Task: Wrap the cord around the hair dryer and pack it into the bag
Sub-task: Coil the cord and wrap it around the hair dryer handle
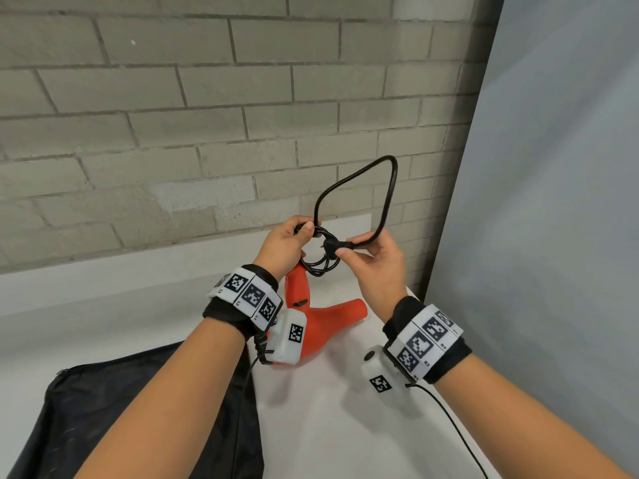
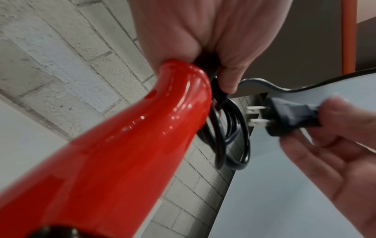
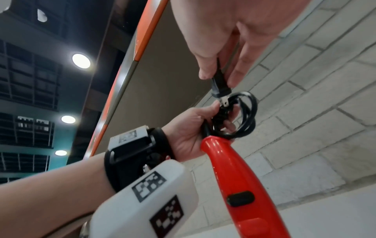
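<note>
The red hair dryer (image 1: 321, 319) hangs handle-up over the white table, its nozzle pointing right. My left hand (image 1: 288, 243) grips the coiled black cord (image 1: 320, 262) at the top of the handle (image 2: 114, 145). My right hand (image 1: 366, 250) pinches the black plug (image 2: 293, 117) by its body, prongs pointing toward the coils (image 3: 244, 116). A free loop of cord (image 1: 359, 191) arches up between the two hands. The dark bag (image 1: 138, 409) lies flat at the lower left, partly under my left forearm.
A grey brick wall (image 1: 173, 115) runs close behind the table (image 1: 328, 426). A pale grey panel (image 1: 553, 202) stands along the right side. A thin black sensor cable (image 1: 456, 430) trails from my right wrist across the table.
</note>
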Tool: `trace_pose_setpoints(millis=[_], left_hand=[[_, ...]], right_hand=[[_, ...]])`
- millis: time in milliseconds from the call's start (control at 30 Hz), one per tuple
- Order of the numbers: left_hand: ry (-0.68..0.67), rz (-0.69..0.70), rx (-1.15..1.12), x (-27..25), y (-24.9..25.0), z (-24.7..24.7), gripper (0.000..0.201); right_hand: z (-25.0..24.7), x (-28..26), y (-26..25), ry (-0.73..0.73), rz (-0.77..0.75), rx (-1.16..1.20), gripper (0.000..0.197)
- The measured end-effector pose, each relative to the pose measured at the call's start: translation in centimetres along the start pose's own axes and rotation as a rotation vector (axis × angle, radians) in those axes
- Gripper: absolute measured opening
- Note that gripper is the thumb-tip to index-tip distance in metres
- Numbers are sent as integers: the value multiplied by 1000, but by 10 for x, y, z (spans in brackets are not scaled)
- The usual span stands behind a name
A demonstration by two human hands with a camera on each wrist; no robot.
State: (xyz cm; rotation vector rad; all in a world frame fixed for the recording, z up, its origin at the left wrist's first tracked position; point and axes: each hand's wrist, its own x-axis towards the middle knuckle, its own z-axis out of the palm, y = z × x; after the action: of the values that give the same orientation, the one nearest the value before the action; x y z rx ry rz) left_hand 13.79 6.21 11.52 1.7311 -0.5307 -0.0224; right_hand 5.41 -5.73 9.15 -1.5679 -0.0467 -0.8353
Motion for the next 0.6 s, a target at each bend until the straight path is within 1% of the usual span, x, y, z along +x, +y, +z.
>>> trace_pose_setpoints(millis=[100, 167, 267, 367, 467, 500, 567, 600], left_hand=[[-15, 8, -4, -2, 1, 5, 15], [-2, 7, 4, -2, 1, 5, 15], [7, 31, 23, 0, -1, 1, 16], [3, 61, 17, 0, -3, 1, 19], [-28, 69, -14, -3, -3, 6, 17], [-50, 68, -25, -4, -2, 7, 17], [-113, 59, -44, -6, -1, 10, 17], [-143, 52, -46, -7, -1, 12, 18]], right_hand=[[10, 7, 8, 22, 9, -208, 25], [13, 9, 14, 49, 30, -274, 23], [15, 11, 24, 69, 47, -330, 28], [18, 11, 27, 43, 55, -378, 32], [23, 9, 28, 56, 26, -376, 39], [25, 10, 28, 77, 5, -376, 38], [28, 13, 29, 106, -38, -379, 27], [28, 16, 29, 98, -45, -390, 27]])
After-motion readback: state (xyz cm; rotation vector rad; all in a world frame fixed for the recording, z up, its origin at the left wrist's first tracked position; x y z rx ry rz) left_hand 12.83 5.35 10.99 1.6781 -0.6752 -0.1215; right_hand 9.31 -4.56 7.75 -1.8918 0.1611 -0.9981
